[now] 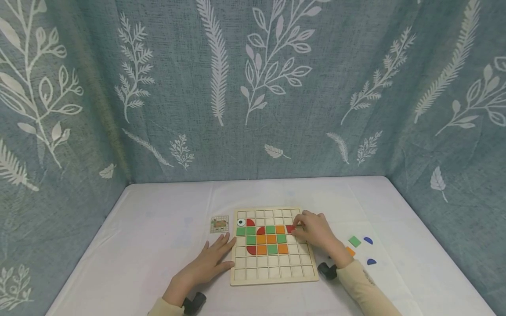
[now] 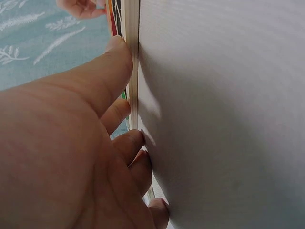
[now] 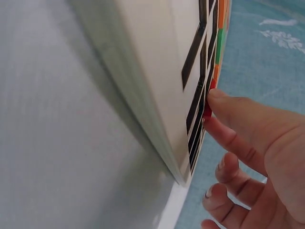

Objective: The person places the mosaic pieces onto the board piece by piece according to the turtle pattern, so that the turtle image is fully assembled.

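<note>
A pale wooden grid board (image 1: 274, 274) lies on the table, with green, orange and red tiles and an eye tile (image 1: 241, 222) set in its squares. My right hand (image 1: 316, 229) pinches a red tile (image 1: 290, 229) between thumb and forefinger at the board's right side. In the right wrist view that red tile (image 3: 208, 110) stands against the grid, partly covered by the fingertips. My left hand (image 1: 209, 262) rests at the board's left edge, fingers spread. Its thumb and fingertips touch the wooden rim (image 2: 134, 71) in the left wrist view.
A small picture card (image 1: 219, 224) lies left of the board. Right of it are a green tile (image 1: 354, 241), blue half-round tiles (image 1: 368, 240) and an orange tile (image 1: 350, 251) partly behind the right wrist. A patterned curtain (image 1: 253, 149) surrounds the white-covered table (image 1: 166, 206).
</note>
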A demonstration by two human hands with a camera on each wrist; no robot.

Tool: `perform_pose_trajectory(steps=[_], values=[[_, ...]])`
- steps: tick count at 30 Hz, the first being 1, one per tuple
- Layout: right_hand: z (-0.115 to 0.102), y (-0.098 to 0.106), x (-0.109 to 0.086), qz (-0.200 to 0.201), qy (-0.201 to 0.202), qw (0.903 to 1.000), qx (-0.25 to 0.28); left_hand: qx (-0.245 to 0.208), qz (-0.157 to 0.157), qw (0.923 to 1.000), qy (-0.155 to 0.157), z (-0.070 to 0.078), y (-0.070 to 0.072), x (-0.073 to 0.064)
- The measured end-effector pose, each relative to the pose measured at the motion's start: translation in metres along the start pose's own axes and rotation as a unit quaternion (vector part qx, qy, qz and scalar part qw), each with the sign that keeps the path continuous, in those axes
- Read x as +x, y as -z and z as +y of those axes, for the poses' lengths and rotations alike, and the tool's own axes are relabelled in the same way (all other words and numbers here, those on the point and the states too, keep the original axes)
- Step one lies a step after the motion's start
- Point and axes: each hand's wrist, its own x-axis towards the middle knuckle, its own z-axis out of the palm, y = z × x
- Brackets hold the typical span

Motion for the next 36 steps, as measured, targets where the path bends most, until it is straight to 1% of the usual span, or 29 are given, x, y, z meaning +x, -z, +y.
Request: perform_pose_trajectory(steps=[6,11,16,25,32,36], values=[[0.0,-0.003,0.001,0.003,0.0,1.0,-0.001,-0.001,-0.001,1.0,-0.006,0.0,0.0,-0.001],[0.001,-0.004,0.002,-0.003,0.001,1.0,-0.006,-0.003,0.0,1.0,-0.002,0.001,0.0,-0.001],[0.0,-0.001,0.0,0.0,0.007,1.0,-0.002,-0.006,0.001,1.0,0.002,0.001,0.001,0.0],[0.007,0.009,-0.009,-0.001,-0.003,1.0,-0.005,-0.004,-0.001,0.9999,0.017,0.001,0.0,0.001],[0.016,0.014,-0.017,-0.004,-0.03,0.9995,0.008,-0.007,-0.001,0.9998,0.017,0.002,0.0,0.001],[0.022,0.016,-0.021,0.0,-0.043,0.9991,0.005,-0.006,0.0,0.9998,0.016,0.002,0.0,0.001]])
